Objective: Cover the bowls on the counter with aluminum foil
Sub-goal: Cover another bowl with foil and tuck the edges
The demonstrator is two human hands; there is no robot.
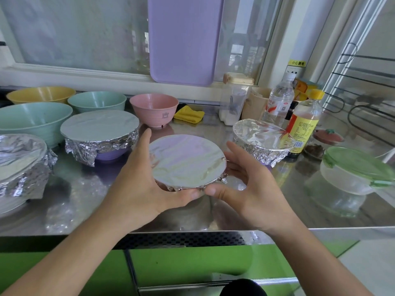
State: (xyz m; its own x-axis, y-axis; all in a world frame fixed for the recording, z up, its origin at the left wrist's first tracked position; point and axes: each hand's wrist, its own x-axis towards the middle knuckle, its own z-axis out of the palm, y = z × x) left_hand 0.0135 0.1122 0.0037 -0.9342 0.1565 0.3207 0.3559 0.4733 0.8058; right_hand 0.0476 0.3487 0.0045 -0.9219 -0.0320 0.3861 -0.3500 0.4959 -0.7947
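A yellow sticker [296, 63] on the wall behind the bottles carries Chinese characters reading 小心觸電. The clear plastic water bottle [279, 99] has a red-and-white label with a small square code; its lettering is too small to read. Beside it the yellow-capped sauce bottle [304, 122] wears a yellow label with fine print that cannot be made out.

The small round bowl wrapped in aluminium foil [188, 162] sits at the middle of the steel counter [85, 189], near its front edge. Its foil top is stretched flat and smooth, mirroring lilac and pale yellow, with crinkled edges tucked under the rim.

The left hand [141, 178] cups this bowl's left side, fingers curved round it and thumb pressed along the near rim. The right hand [245, 180] curls round its right side, thumb at the near edge, fingers on the crumpled foil.

Left of this bowl stands a purple bowl with a foil lid [100, 131]; behind it, an uncovered pink bowl [154, 110]; to its right, another foil-covered bowl [261, 139].
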